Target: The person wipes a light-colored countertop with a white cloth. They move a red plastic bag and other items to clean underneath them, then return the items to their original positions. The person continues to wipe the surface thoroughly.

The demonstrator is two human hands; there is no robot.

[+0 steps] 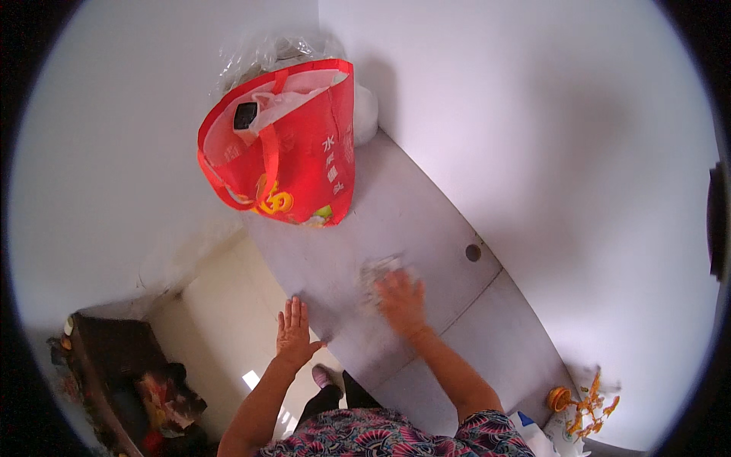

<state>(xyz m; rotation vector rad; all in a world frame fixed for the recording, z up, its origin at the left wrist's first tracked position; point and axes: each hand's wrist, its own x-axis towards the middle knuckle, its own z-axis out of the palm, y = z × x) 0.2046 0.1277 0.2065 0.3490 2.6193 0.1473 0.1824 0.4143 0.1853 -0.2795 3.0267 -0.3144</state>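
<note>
A pale, crumpled cloth (pixel 374 277) lies under the fingers of my right hand (pixel 402 303), on the grey tabletop (pixel 354 337). Both hand and cloth are blurred, so the cloth's exact outline is hard to make out. My left hand (pixel 294 331) holds nothing. It is at the table's left edge, thumb spread away from the fingers; whether it touches the edge I cannot tell.
Toward the corner, a red shopping bag (pixel 308 154) bearing writing stands on the table, holding a black-topped item (pixel 245 116). Clear plastic (pixel 257 60) is behind it. A cable hole (pixel 473 252) sits near the wall. Orange decoration (pixel 591 408) is at lower right, dark furniture (pixel 120 348) at lower left.
</note>
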